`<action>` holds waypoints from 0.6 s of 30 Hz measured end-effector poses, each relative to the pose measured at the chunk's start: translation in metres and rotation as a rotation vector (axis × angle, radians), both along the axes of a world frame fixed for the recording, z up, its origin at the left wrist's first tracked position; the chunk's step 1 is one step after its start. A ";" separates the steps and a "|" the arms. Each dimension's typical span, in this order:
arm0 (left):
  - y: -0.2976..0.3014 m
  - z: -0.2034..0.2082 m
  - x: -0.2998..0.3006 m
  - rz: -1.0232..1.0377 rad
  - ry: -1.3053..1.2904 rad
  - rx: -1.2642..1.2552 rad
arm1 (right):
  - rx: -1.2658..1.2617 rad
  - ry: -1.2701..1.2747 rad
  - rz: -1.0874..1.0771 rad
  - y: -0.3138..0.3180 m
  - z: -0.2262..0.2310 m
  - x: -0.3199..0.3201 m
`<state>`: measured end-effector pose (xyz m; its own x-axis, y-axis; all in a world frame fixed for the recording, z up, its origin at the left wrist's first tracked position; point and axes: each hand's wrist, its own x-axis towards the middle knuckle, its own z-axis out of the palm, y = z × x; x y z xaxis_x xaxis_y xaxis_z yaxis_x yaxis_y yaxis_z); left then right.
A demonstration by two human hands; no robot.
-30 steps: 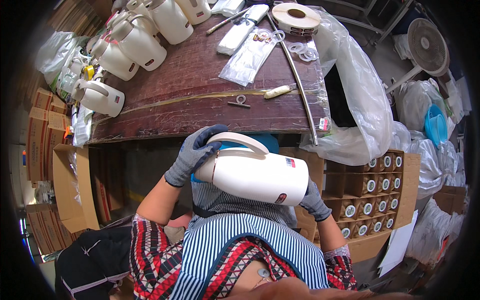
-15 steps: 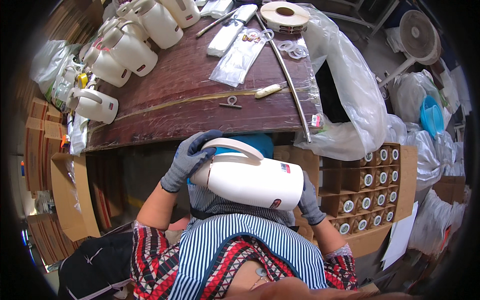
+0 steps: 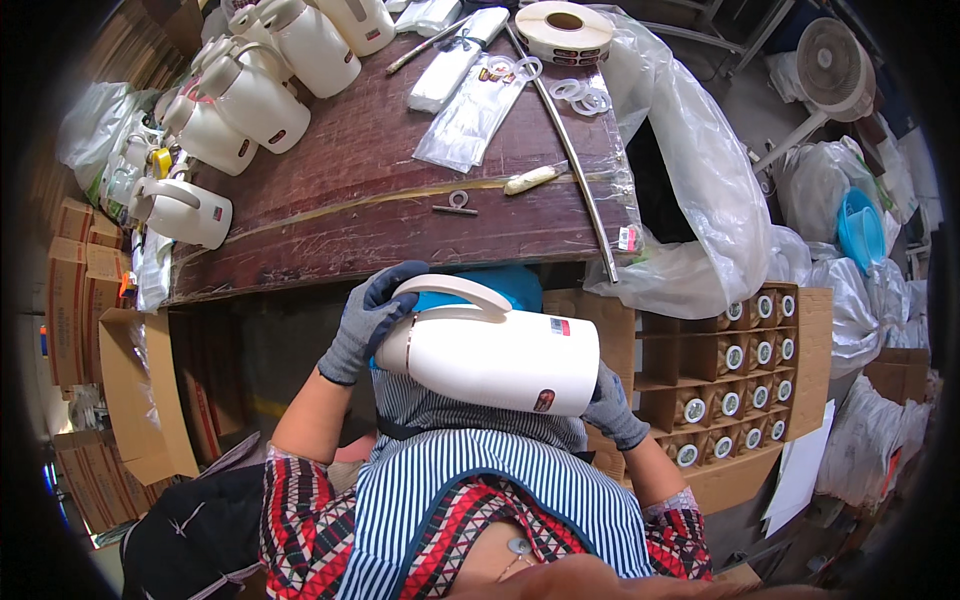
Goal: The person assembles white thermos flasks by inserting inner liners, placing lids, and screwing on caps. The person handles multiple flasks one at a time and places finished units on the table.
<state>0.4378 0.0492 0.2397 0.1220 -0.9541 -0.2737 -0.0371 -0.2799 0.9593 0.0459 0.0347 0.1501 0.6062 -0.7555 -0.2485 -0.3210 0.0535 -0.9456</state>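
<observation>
A white thermos jug point(image 3: 500, 360) lies on its side over my lap, handle up, its spout end to the left and its base to the right. My left hand point(image 3: 370, 318), in a grey and navy glove, is closed around the spout end by the handle's top. At the base, my right hand point(image 3: 614, 410) grips from the right, with some fingers hidden behind the jug. Small labels show on the jug's side and near its base. Across the table edge stand more white jugs, the nearest one point(image 3: 190, 212) on the far left.
On the dark wooden table point(image 3: 330, 210) lie a metal rod point(image 3: 570, 150), clear plastic bags point(image 3: 470, 125), a label roll point(image 3: 563, 32) and white rings point(image 3: 580, 97). A divided carton point(image 3: 680, 380) with several round-topped items stands at the right. An open cardboard box point(image 3: 140, 390) is at the left.
The view has shifted slightly, and the table's things appear a little farther left. Both hands keep their hold on the jug, which has hardly moved.
</observation>
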 end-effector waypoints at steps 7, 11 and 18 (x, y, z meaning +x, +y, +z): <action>-0.007 0.013 -0.007 -0.143 -0.136 -0.103 | -0.163 0.008 0.115 0.003 -0.034 -0.007; -0.004 0.016 -0.011 -0.109 -0.091 -0.060 | -0.035 0.025 0.222 0.002 -0.032 -0.013; 0.003 0.002 -0.005 -0.073 -0.066 -0.193 | -0.052 0.123 0.136 -0.011 0.003 -0.012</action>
